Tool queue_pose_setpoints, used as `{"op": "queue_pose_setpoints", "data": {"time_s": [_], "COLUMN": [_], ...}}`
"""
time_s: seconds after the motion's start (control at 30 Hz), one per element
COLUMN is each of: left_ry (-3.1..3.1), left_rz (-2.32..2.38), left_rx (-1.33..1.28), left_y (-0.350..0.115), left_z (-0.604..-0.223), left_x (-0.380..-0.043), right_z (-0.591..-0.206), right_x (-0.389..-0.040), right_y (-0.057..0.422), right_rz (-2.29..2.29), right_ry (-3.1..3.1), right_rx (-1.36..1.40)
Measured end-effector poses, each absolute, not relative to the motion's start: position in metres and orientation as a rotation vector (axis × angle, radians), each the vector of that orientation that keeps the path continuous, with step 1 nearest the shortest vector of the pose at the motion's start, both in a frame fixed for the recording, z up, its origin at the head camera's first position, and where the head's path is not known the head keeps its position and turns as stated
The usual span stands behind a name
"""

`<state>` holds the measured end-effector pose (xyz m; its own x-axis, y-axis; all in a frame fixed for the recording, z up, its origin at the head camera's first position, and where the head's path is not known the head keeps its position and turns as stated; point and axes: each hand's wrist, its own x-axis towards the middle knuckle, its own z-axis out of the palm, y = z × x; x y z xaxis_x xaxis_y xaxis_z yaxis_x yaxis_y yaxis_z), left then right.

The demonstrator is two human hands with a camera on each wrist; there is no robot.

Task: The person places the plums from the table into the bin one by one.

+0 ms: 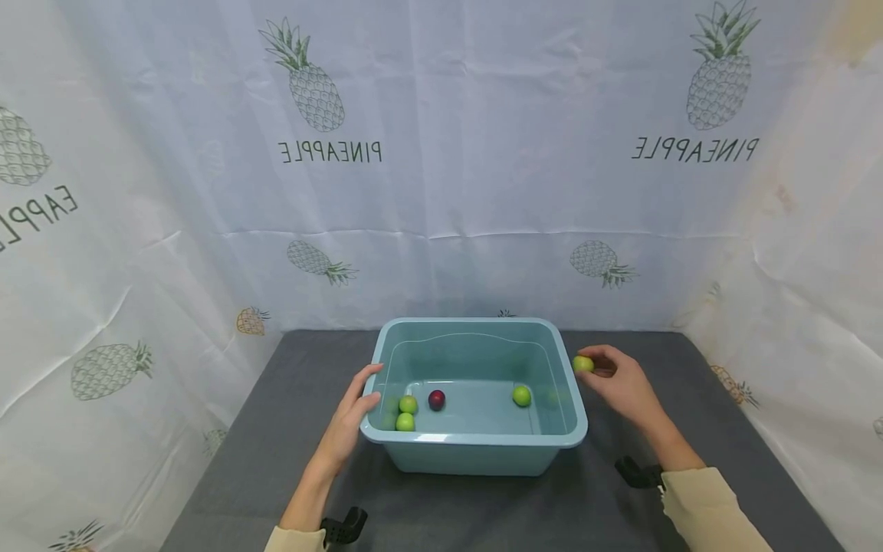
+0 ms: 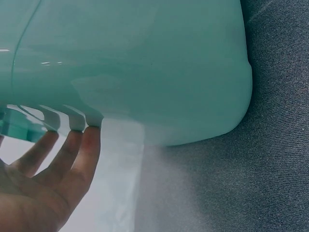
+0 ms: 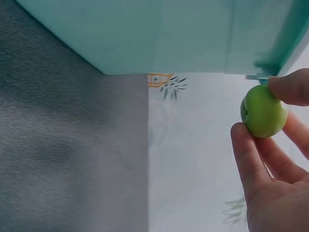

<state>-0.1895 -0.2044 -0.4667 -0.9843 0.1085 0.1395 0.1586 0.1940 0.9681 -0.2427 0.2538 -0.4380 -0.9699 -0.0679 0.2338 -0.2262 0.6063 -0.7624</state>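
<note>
A light blue-green plastic basin [image 1: 476, 455] stands on the dark cloth. At its left side, my left hand [image 1: 347, 420] holds the rim, with several fingertips [image 2: 91, 137] against the outside under the lip. Just outside the right rim, my right hand [image 1: 623, 381] pinches a green plum [image 3: 264, 111] between thumb and fingers, raised above the cloth. On the basin's floor lie two green plums, one [image 1: 408, 404] behind the other [image 1: 405, 422], near the left wall. A dark red plum [image 1: 437, 400] sits beside them, and another green plum [image 1: 521, 395] is toward the right.
Dark grey cloth [image 1: 269, 460] covers the table. A pale curtain [image 1: 476, 192] printed with pineapples hangs behind and along both sides. Each wrist wears a black camera mount, one at the left [image 1: 345, 526] and one at the right [image 1: 638, 472].
</note>
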Motion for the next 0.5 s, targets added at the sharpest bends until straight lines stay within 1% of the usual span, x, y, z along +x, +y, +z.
{"op": "queue_pose_setpoints", "data": {"time_s": [0.5], "left_ry": [-2.393], "left_rz": [-1.951], "left_rx": [-0.274], "left_y": [-0.205], "left_z": [-0.467], "left_x": [-0.19], "right_z": [-0.399], "right_x": [-0.244], "right_y": [0.247], "right_rz": [1.238], "right_ry": [-2.66], "right_rx": [0.274]}}
